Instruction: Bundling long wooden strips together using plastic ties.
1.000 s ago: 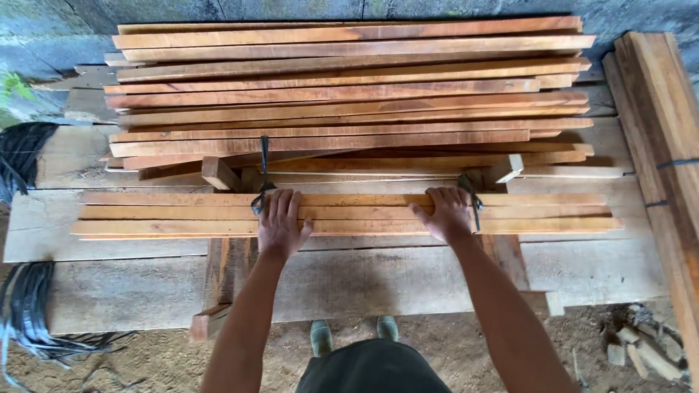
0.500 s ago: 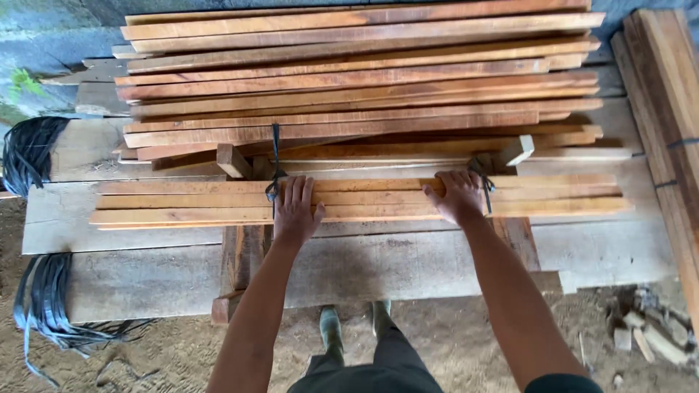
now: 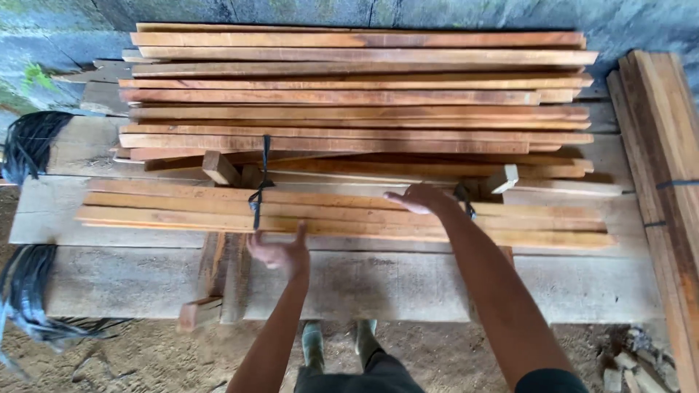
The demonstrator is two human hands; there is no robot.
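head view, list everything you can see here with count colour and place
tied bundle of wooden slats: one, orange-brown, front of bench, under the hands
black straps: two, around the bundle, left and right
loose slat stack: one, many slats, reddish-brown, behind the bundle
short wood blocks: two, tan, between stack and bundle
grey plank bench: one, weathered grey, beneath everything
strapped boards: one pile, brown, right edge
black strap coils: two, left edge
wood offcuts: several, pale, ground at lower right
boots: two, greenish, below the bench
left hand: open, at the bundle's front edge
right hand: open, above the bundle
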